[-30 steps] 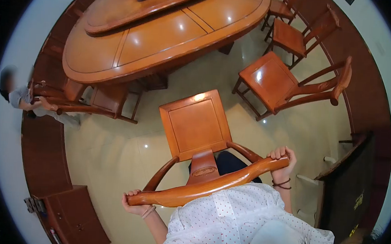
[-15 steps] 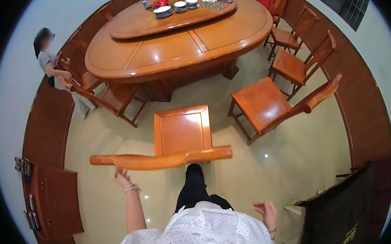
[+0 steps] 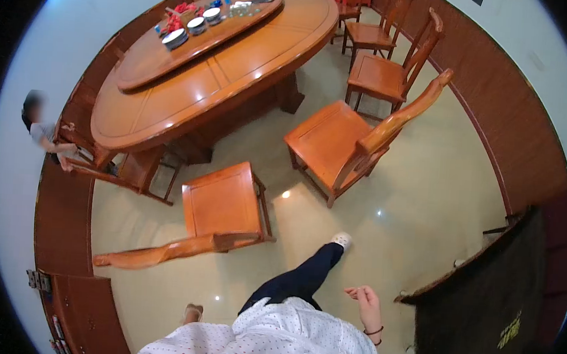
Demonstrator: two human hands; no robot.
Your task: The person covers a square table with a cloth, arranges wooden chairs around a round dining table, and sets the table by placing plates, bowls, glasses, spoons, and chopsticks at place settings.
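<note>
My right hand (image 3: 366,305) is held out over the floor at my right side, loosely open, with nothing in it. My left hand (image 3: 193,312) is low beside my shirt, small and blurred, so its fingers do not show clearly. Nearest to it, ahead and to the left, is a wooden chair (image 3: 222,199) with its curved top rail towards me. I see no contact between that hand and the chair. Another wooden chair (image 3: 325,137) stands in front to the right, angled to the table and apart from both hands.
A large round wooden table (image 3: 237,77) carries a turntable (image 3: 130,77) with bowl stacks (image 3: 174,38) and red flowers (image 3: 174,23). Another person (image 3: 43,133) stands by chairs at the left. A cabinet (image 3: 84,311) is at lower left, a dark draped cloth (image 3: 477,305) at lower right.
My view has shifted to the right, and the nearest chair now lies further left. My left hand has dropped from beside its top rail to my side. One foot has stepped forward right.
</note>
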